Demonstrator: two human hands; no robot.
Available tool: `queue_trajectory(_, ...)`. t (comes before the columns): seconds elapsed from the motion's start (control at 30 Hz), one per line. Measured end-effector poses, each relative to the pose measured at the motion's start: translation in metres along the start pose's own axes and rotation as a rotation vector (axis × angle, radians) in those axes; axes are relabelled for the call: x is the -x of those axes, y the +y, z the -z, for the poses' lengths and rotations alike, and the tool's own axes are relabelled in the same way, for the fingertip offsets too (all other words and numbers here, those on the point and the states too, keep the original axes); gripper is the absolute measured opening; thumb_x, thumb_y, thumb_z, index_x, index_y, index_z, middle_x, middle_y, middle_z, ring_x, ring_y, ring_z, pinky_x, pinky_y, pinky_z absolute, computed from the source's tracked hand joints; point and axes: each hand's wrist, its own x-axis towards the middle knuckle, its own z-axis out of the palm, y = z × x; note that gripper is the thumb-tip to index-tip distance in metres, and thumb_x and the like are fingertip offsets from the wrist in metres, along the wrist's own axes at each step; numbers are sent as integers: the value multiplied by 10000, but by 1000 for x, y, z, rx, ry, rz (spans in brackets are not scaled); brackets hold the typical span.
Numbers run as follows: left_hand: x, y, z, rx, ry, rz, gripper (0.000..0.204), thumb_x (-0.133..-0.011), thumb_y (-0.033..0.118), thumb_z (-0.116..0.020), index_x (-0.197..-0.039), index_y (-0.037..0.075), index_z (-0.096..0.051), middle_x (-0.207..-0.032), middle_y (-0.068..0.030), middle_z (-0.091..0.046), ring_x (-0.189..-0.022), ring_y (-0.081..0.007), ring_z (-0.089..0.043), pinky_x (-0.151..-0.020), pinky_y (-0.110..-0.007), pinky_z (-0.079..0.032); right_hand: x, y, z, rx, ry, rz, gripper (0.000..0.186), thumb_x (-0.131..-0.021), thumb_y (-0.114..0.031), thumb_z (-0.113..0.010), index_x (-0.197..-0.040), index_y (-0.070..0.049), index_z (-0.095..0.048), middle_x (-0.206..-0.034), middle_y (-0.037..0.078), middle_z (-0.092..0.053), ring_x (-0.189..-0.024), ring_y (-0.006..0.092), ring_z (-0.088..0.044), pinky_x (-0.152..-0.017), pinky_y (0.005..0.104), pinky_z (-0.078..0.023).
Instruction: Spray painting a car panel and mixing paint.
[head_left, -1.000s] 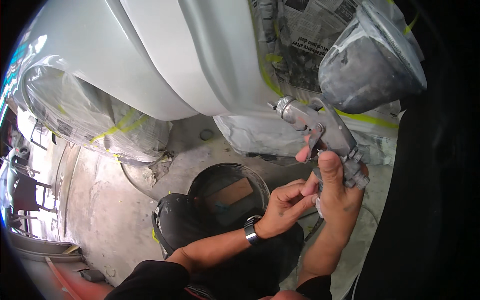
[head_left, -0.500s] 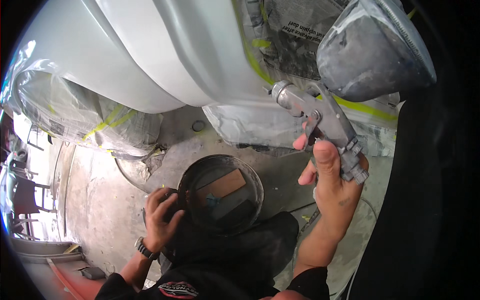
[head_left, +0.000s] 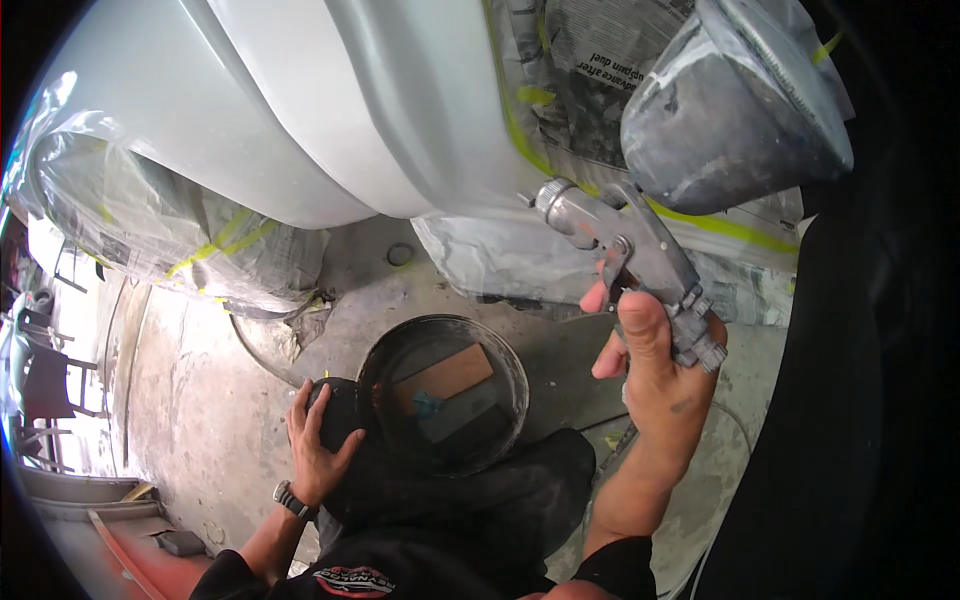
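My right hand point(head_left: 660, 365) is wrapped round a grey metal spray gun point(head_left: 640, 245), with the thumb along its back and fingers around the handle. A large smeared grey paint cup point(head_left: 735, 120) sits on top of the gun. The nozzle points left toward the white car body panel point(head_left: 420, 120). My left hand point(head_left: 318, 450) rests with its fingers spread on a rounded black shape, apparently my knee; it holds nothing. Right of it stands a round dark tub point(head_left: 515, 350) with a brown sanding block point(head_left: 445, 378), a crumpled teal scrap point(head_left: 427, 404) and a dark flat block point(head_left: 470, 437) inside.
Plastic film and newspaper cover the wheel point(head_left: 190, 235) at left. Masking paper point(head_left: 580, 90) edged with yellow-green tape borders the panel. A small ring point(head_left: 399, 254) lies on the concrete floor point(head_left: 230, 400). A hose point(head_left: 735, 410) runs near my right forearm.
My right hand and the spray gun have shifted slightly left and down. The fingers of my left hand have straightened and flattened. The view has moved a little.
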Motion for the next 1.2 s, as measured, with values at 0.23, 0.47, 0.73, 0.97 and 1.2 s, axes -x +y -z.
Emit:
queue_trajectory(0.23, 0, 2, 1, 8, 6, 16, 818, -716, 268, -860, -1436, 112, -507, -1504, -234, -404, -1336, -433, -420, -1127, -539, -315, 1, -5, 1, -57, 90, -51, 330, -884, -263, -792, -1024, 22, -702, -741, 21, -672, -543, 70, -554, -454, 224, -434)
queue_trajectory(0.47, 1, 1, -2, 7, 3, 23, 816, -713, 279, -861, -1433, 118, -512, -1499, -233, -411, -1349, -427, -416, -1136, -538, -311, -8, -7, 6, 64, 27, 30, 378, -869, -312, -802, -1015, 22, -703, -752, 26, -681, -570, 71, -563, -483, 228, -457)
queue_trajectory(0.73, -3, 3, 1, -3, 6, 19, 812, -711, 283, -863, -1426, 115, -517, -1491, -234, -418, -1338, -433, -423, -1128, -541, -320, -7, -29, 18, -141, 104, 51, 446, -853, -376, -808, -1023, 22, -703, -768, 53, -696, -606, 91, -570, -525, 235, -417)
queue_trajectory(0.97, -1, 0, -3, -5, 13, -8, 801, -703, 286, -869, -1406, 105, -528, -1470, -239, -431, -1317, -435, -440, -1101, -547, -346, -21, -34, 23, 113, -30, 69, 491, -841, -396, -806, -1044, 36, -692, -783, 89, -699, -647, 139, -617, -637, 273, -486)
queue_trajectory(1.2, -3, 2, -1, -8, 28, -15, 797, -708, 291, -868, -1403, 102, -528, -1469, -236, -426, -1305, -434, -439, -1092, -539, -357, -24, -47, 22, -41, 218, 346, 646, -906, -544, -682, -1137, 60, -656, -936, 108, -703, -513, 62, -499, -464, 214, -406)
